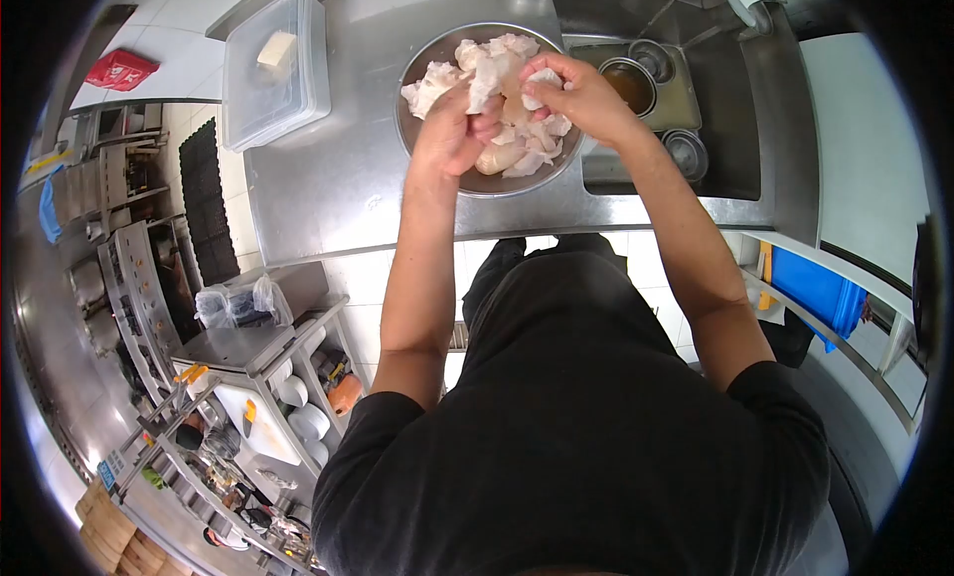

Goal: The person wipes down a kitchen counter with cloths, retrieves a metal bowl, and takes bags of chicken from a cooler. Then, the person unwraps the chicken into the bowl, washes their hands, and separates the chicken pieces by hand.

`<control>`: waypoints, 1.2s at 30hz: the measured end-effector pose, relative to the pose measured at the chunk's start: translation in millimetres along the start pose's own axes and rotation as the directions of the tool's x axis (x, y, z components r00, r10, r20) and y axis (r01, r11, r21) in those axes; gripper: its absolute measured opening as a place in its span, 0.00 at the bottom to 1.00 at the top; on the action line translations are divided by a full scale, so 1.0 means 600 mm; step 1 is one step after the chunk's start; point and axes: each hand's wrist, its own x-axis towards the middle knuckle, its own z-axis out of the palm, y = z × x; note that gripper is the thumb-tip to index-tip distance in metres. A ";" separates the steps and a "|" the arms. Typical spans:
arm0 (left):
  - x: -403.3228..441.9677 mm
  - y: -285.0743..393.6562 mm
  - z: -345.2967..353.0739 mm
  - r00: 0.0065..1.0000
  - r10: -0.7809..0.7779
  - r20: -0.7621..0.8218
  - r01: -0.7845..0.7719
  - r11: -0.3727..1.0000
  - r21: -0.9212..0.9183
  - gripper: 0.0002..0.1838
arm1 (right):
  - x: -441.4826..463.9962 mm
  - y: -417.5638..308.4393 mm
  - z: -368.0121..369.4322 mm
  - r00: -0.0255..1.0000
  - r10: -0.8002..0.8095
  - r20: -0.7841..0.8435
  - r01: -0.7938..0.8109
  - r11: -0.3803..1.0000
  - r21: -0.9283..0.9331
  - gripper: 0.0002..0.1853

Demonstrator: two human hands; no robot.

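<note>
A round metal bowl rests on the steel counter, heaped with pale pieces that look like raw chicken among crumpled white paper towel. Over the left part of the heap, my left hand has its fingers curled round a whitish piece of paper towel that sticks up above the fist. My right hand, at the bowl's right side, pinches a small wad of white paper towel. Both hands are closed, and part of what lies beneath them is hidden.
Right of the bowl is a steel sink with metal containers and a faucet. A clear lidded plastic box stands on the counter's left. Lower left, a shelving cart holds a white cutting board. A blue crate sits at right.
</note>
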 end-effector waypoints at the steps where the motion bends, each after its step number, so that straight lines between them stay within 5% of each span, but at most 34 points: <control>1: -0.008 0.010 -0.005 0.999 0.024 -0.029 -0.023 0.999 0.030 0.07 | 0.000 0.001 -0.004 0.999 0.007 -0.054 -0.012 0.995 -0.102 0.13; 3: -0.012 0.026 -0.028 0.960 0.165 -0.226 -0.084 0.940 0.330 0.10 | 0.003 0.011 -0.013 0.991 -0.067 -0.113 0.038 0.971 -0.234 0.14; 6: -0.018 0.042 -0.057 0.834 0.431 -0.345 0.031 0.587 0.809 0.14 | 0.013 0.033 -0.017 0.974 -0.201 -0.109 0.159 0.937 -0.310 0.16; 9: -0.045 0.040 -0.080 0.915 0.330 -0.233 0.229 0.051 0.972 0.18 | 0.022 0.052 -0.021 0.976 -0.155 -0.152 0.080 0.908 -0.412 0.18; 12: -0.041 0.032 -0.087 0.956 0.199 -0.217 0.259 -0.217 0.941 0.26 | 0.046 0.083 -0.011 0.971 -0.086 -0.225 -0.056 0.827 -0.560 0.22; 15: -0.008 0.007 -0.089 0.813 0.574 -0.100 0.299 -0.265 0.917 0.36 | 0.078 0.087 0.011 0.971 0.048 -0.236 -0.193 0.738 -0.646 0.29; 16: -0.001 0.010 -0.078 0.786 0.615 -0.056 0.281 -0.276 0.919 0.47 | 0.098 0.079 0.031 0.963 0.114 -0.244 -0.251 0.711 -0.657 0.31; 17: 0.014 0.008 -0.083 0.809 0.586 -0.048 0.272 -0.301 0.914 0.48 | 0.114 0.071 0.048 0.951 0.179 -0.252 -0.305 0.680 -0.667 0.34; 22: 0.045 0.010 -0.062 0.896 0.409 -0.171 0.357 -0.437 0.826 0.53 | 0.167 0.124 0.107 0.950 -0.155 -0.271 -0.008 0.855 -0.518 0.35; 26: 0.043 0.019 -0.101 0.915 0.396 -0.078 0.189 -0.250 0.950 0.50 | 0.171 0.110 0.091 0.982 -0.160 -0.098 0.124 0.945 -0.301 0.29; 29: 0.013 0.015 -0.086 0.921 0.388 -0.027 0.074 -0.108 0.991 0.46 | 0.120 0.036 0.065 0.999 -0.015 0.030 0.019 0.990 -0.140 0.24; 32: -0.007 0.011 -0.069 0.936 0.349 -0.053 0.043 0.039 0.998 0.41 | 0.101 0.056 0.030 0.988 0.151 0.019 -0.152 0.985 0.078 0.18; 34: -0.008 0.011 -0.063 0.943 0.313 -0.114 0.067 0.157 0.985 0.38 | 0.088 0.066 0.021 0.997 0.068 -0.037 -0.062 0.988 0.141 0.17; 36: -0.006 0.010 -0.070 0.924 0.359 -0.134 0.130 0.037 0.991 0.34 | 0.070 0.064 0.018 0.997 0.060 -0.049 -0.049 0.980 0.191 0.17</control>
